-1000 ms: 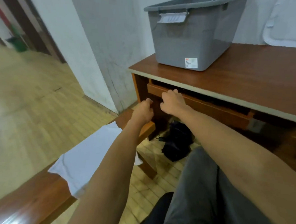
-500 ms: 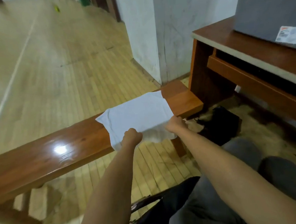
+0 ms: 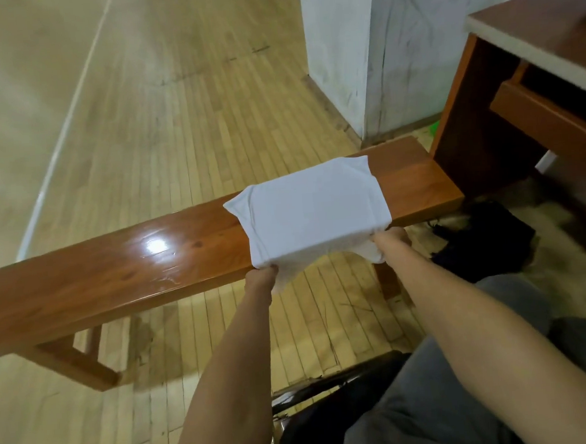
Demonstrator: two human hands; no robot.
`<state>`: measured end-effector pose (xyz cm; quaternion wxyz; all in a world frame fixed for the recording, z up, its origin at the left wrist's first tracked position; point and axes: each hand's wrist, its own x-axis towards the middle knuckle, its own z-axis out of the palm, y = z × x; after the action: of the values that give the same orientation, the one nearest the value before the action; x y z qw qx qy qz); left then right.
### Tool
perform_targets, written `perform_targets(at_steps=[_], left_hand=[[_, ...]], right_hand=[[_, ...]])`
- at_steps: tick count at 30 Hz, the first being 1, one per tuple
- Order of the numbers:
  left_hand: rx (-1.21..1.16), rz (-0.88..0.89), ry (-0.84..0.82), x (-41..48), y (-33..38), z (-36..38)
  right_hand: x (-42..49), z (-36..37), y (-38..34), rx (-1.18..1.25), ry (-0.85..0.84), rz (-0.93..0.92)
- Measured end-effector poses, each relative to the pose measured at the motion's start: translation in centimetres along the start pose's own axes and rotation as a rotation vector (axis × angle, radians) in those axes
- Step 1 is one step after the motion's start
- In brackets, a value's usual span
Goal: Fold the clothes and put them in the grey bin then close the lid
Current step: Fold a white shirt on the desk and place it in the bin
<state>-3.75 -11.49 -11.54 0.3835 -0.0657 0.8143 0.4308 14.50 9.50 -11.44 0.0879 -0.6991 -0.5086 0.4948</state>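
Bench (image 3: 116,277) beside desk (image 3: 478,135), white garment (image 3: 311,213) atop

A long wooden bench (image 3: 116,277) is standing right at the grip, and it is stretching far to the left of it. A spot of light (image 3: 156,245) is shining on the bench, left of the grip. A black bag (image 3: 485,241) is lying on the wooden floor (image 3: 176,126), near the grip on its right. A brown desk (image 3: 547,27) is standing farther right, and a white wall corner (image 3: 342,47) is rising well beyond the grip.
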Motion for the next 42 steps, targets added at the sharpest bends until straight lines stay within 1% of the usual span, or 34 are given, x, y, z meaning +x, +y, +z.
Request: perform_targets(at_steps=[3,6,8,9,11,13,14,16,17,19,20,22,24,26,28,30,34,38,40,42], left_hand=[[-0.11,0.033,-0.129,-0.4,-0.6,0.8],[-0.338,0.021,-0.215,-1.1,-0.2,1.2],[-0.43,-0.007,-0.309,-1.4,0.0,1.3],[-0.44,-0.013,-0.386,-1.6,0.2,1.3],[-0.361,0.009,-0.545,-2.1,0.6,1.4],[-0.211,0.005,-0.652,-2.6,1.2,1.3],[-0.096,-0.008,-0.67,-2.7,1.5,1.3],[0.165,-0.066,-0.66,-2.9,2.3,1.3],[0.293,-0.096,-0.648,-2.9,2.6,1.4],[0.497,-0.141,-0.592,-3.0,3.2,1.4],[0.566,-0.158,-0.555,-3.4,3.5,1.3],[0.653,-0.183,-0.536,-4.0,4.1,1.1],[0.748,-0.182,-0.517,-4.7,4.4,0.8],[0.856,-0.195,-0.53,-5.4,4.4,0.4],[0.892,-0.223,-0.52,-5.9,4.1,-0.1],[0.887,-0.23,-0.519,-6.8,3.9,-0.6],[0.833,-0.158,-0.493,-9.5,3.9,-1.3],[0.778,-0.126,-0.476,-11.9,3.7,-2.3],[0.75,-0.142,-0.479,-12.4,3.4,-2.8],[0.788,-0.163,-0.514,-13.1,3.2,-3.2]], right_hand=[[-0.1,-0.2,0.5,0.097,-0.005,-0.06],[-0.7,0.0,1.2,0.253,0.003,-0.12],[-1.3,0.1,1.2,0.35,-0.031,-0.122],[-1.2,0.1,1.2,0.386,-0.072,-0.103],[-0.2,-0.2,1.5,0.362,-0.256,-0.048],[1.3,-0.9,2.3,0.258,-0.471,-0.012],[1.1,-1.5,2.4,0.186,-0.564,0.016],[-0.6,-3.1,1.8,0.015,-0.67,0.062],[-1.2,-3.7,1.6,-0.082,-0.691,0.071],[-1.7,-4.8,1.4,-0.304,-0.679,0.089],[-1.7,-5.3,1.4,-0.394,-0.681,0.1],[-2.2,-6.3,1.2,-0.541,-0.64,0.101],[-3.4,-7.5,0.8,-0.58,-0.585,0.1],[-4.6,-8.6,0.8,-0.675,-0.586,0.119],[-5.4,-9.4,0.9,-0.745,-0.604,0.116],[-6.4,-10.0,1.0,-0.73,-0.579,0.077],[-7.9,-11.0,1.2,-0.707,-0.553,-0.021],[-10.0,-12.1,1.2,-0.592,-0.639,-0.04],[-10.7,-12.7,1.2,-0.544,-0.653,-0.071],[-11.6,-13.4,1.2,-0.513,-0.646,-0.106]])
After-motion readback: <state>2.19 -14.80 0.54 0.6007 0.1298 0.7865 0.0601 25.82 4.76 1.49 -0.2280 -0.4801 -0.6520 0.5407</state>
